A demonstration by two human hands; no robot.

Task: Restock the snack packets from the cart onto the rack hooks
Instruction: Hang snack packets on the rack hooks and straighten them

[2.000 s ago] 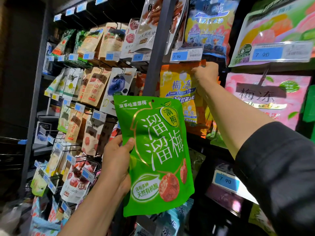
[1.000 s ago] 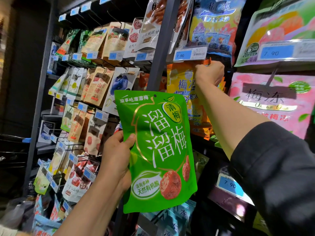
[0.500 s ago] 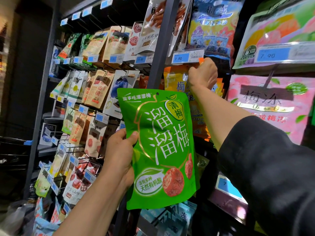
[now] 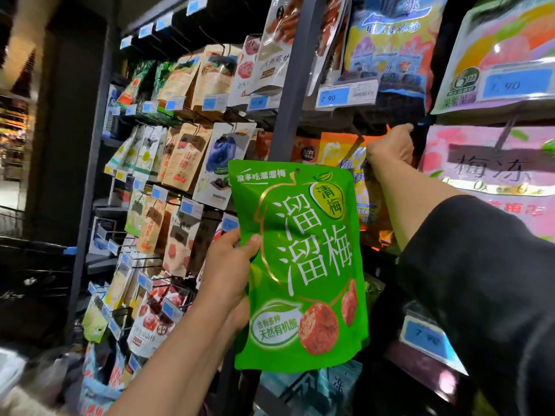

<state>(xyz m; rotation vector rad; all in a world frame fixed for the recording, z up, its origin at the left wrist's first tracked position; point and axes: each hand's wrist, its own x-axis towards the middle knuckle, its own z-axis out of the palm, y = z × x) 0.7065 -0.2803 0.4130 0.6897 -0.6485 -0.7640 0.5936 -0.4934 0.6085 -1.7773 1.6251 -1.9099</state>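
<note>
My left hand (image 4: 231, 274) grips a large green plum snack packet (image 4: 300, 265) by its left edge, thumb on the front, and holds it upright in front of the rack. Its hang hole at the top is free. My right hand (image 4: 390, 148) is raised to the rack with curled fingers, gripping the top of an orange packet (image 4: 333, 148) that hangs under the 7.90 price tag (image 4: 345, 94). A thin metal hook (image 4: 357, 133) shows just left of that hand. The green packet covers the orange packet's lower part.
A grey upright post (image 4: 288, 100) splits the rack. Left of it hang several rows of small snack packets (image 4: 180, 154) with blue tags. A pink packet (image 4: 492, 181) hangs right of my right hand, more packets above. A dark wire cart edge (image 4: 30, 241) is at far left.
My right hand has shifted right along the top of the orange packet, staying closed on it. My left hand keeps the green packet in about the same place.
</note>
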